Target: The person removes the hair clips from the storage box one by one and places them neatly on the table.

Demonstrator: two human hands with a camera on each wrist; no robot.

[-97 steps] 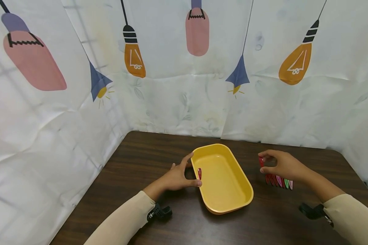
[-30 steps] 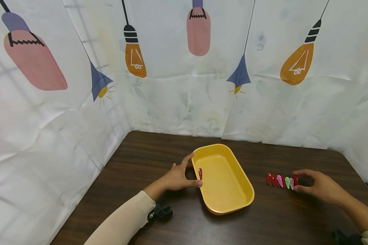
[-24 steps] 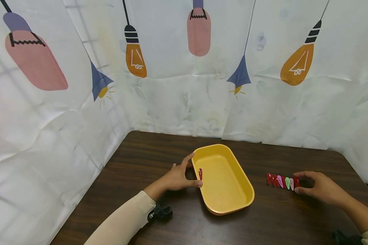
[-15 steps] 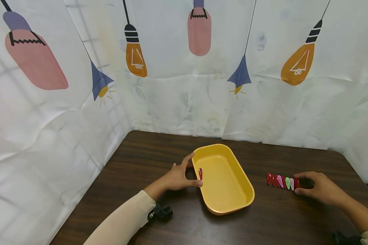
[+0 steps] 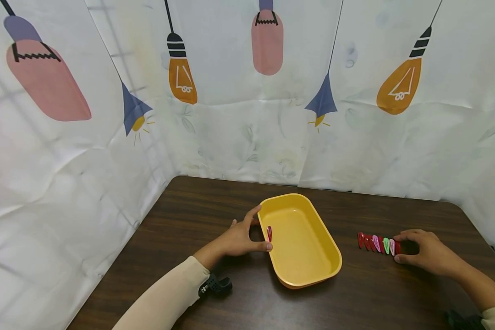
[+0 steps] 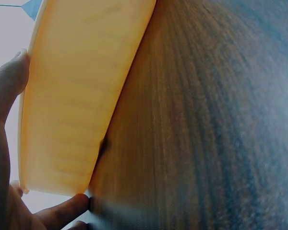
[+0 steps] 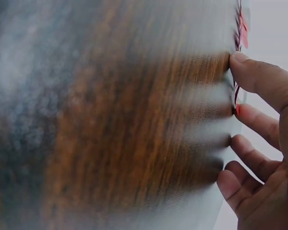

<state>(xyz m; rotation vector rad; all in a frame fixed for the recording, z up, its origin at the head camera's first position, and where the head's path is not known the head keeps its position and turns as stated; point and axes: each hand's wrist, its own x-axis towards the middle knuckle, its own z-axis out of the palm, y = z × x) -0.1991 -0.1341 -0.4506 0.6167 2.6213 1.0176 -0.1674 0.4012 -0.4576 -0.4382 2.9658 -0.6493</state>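
In the head view my left hand [image 5: 239, 238] holds the left side of a yellow plastic tray [image 5: 301, 243], thumb at the rim and fingers near the far left corner. The left wrist view shows the thumb on the rim and fingertips at the tray's end. One red snap hair clip [image 5: 269, 233] lies inside against the left wall. On the right, my right hand [image 5: 426, 252] pinches a red hair clip [image 5: 398, 248] between thumb and index finger, down on the table. It stands at the right end of a row of hair clips, beside a pale pink clip [image 5: 392, 247].
Several red clips [image 5: 368, 242], a pink clip [image 5: 376, 243] and a green clip [image 5: 386, 245] make up the row right of the tray. Everything rests on a dark brown wooden table [image 5: 206, 206]. A white printed curtain [image 5: 231, 137] hangs behind and to the left.
Over the last three seconds my right hand has carried the red clip rightward and down to the row's right end. In the last second it barely shifts. The left hand and tray stay put.
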